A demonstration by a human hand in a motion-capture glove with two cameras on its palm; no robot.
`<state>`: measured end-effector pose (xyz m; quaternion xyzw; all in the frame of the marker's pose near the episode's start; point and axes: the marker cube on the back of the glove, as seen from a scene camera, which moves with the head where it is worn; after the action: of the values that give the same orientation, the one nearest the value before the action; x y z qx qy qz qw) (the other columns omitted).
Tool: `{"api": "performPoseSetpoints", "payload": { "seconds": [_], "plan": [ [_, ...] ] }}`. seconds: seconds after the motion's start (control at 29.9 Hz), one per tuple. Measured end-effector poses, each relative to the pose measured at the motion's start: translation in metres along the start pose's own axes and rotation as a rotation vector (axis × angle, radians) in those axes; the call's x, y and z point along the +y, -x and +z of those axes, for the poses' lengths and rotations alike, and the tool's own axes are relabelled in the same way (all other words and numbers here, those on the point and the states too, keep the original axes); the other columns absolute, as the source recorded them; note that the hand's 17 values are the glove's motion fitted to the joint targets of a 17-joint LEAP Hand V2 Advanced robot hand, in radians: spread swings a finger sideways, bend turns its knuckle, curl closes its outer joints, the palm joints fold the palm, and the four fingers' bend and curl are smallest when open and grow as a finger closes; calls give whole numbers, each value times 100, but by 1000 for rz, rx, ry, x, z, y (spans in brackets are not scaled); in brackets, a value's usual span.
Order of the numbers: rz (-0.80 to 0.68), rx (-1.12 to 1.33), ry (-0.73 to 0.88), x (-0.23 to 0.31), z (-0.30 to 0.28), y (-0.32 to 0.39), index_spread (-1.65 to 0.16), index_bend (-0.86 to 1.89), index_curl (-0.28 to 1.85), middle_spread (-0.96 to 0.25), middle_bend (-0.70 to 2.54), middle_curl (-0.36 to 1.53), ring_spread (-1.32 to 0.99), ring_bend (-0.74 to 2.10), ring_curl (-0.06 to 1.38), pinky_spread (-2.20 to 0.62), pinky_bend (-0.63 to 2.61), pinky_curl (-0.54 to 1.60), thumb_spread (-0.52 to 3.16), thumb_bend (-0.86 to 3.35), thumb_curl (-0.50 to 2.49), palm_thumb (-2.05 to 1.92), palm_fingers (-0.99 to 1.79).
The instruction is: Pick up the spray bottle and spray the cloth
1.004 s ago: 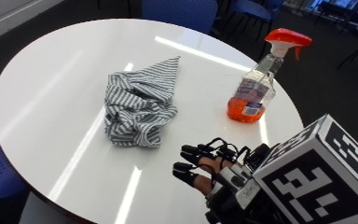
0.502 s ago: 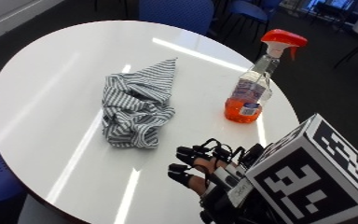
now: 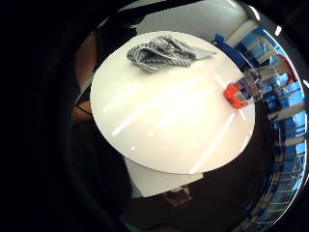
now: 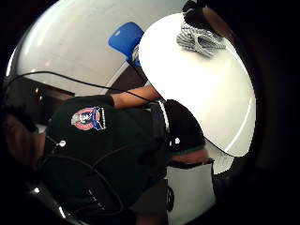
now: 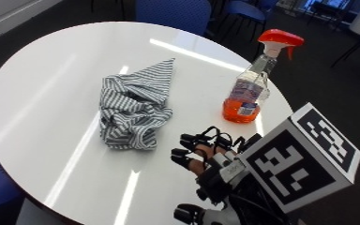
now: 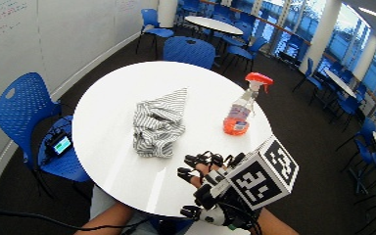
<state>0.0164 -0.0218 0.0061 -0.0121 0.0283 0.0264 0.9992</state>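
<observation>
A clear spray bottle [image 5: 250, 93] with orange liquid and a red trigger head stands upright on the round white table [image 5: 49, 79], towards its right edge. A crumpled grey-and-white striped cloth [image 5: 134, 110] lies to its left, near the table's middle. My gloved right hand [image 5: 206, 154] hovers over the table's near edge, in front of the bottle and apart from it, fingers loosely curled and holding nothing. In the little finger side palm view the bottle [image 3: 251, 84] and the cloth [image 3: 161, 52] sit far apart on the table. The wide view shows the bottle [image 6: 240, 108], cloth [image 6: 157, 122] and hand [image 6: 204, 169].
Blue chairs stand around the table, one behind it [image 6: 189, 50] and one to its left [image 6: 26, 113]. A small device [image 6: 60, 144] lies on the left chair's seat. More tables and chairs fill the room behind.
The outside camera has shifted a little. My hand stays over the near edge of the table with its fingers much as before. The bottle and cloth have not moved.
</observation>
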Motion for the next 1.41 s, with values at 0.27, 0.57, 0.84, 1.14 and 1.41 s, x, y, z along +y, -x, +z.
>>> {"api": "performPoseSetpoints", "payload": {
  "seconds": [0.27,0.57,0.84,1.14,1.41],
  "plan": [
    [125,-45,-67,-22,4,-42,-40,18,33,-2,19,29,-1,26,26,23,17,25,118,7,30,60,52],
    [311,-134,-213,-46,11,-93,-40,16,33,-2,20,31,-2,28,28,23,18,26,119,2,32,61,54],
    [514,-253,-425,-64,15,-142,-38,15,32,-2,23,33,-2,27,29,22,18,28,119,-1,33,62,57],
    [718,-198,-665,-78,6,-185,-36,12,30,-4,24,35,-3,34,31,20,20,29,120,-1,35,65,66],
    [874,-223,-738,-85,2,-206,-33,11,28,-3,19,35,-3,37,34,19,24,32,120,-2,35,65,61]
  ]
}}
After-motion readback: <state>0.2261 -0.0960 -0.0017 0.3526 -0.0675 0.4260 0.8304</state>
